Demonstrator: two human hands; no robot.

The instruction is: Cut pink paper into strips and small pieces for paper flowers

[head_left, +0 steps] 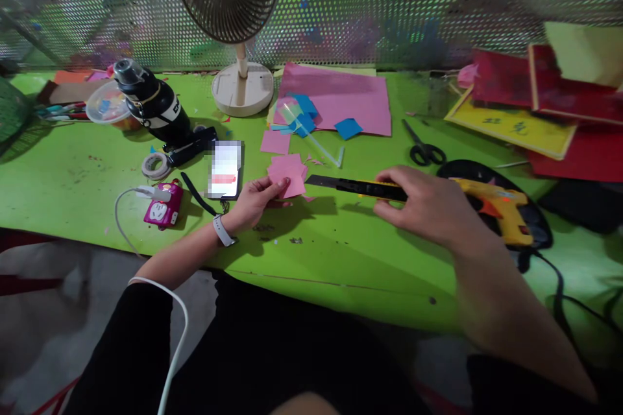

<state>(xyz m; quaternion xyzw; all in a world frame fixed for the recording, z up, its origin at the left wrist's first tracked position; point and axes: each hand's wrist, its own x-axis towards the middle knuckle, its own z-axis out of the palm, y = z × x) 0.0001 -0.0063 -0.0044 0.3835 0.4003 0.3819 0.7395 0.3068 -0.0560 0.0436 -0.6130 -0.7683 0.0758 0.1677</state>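
My left hand (257,201) pinches a small stack of pink paper squares (291,179) between thumb and fingers, just above the green table (311,272). In my right hand (428,204) is a yellow and black utility knife (372,189), gripped by its handle. Its dark blade is out and points left, with the tip close to the right edge of the pink paper. Another pink square (275,141) lies just behind the stack. Small pink scraps (315,160) are scattered beside it.
A phone (226,168), tape roll (156,166) and purple power adapter (164,204) lie left. Behind stand a fan (242,87) and black bottle (153,100), near pink sheets (360,100) and blue squares (348,128). Scissors (426,153) and a yellow glue gun (501,207) lie right.
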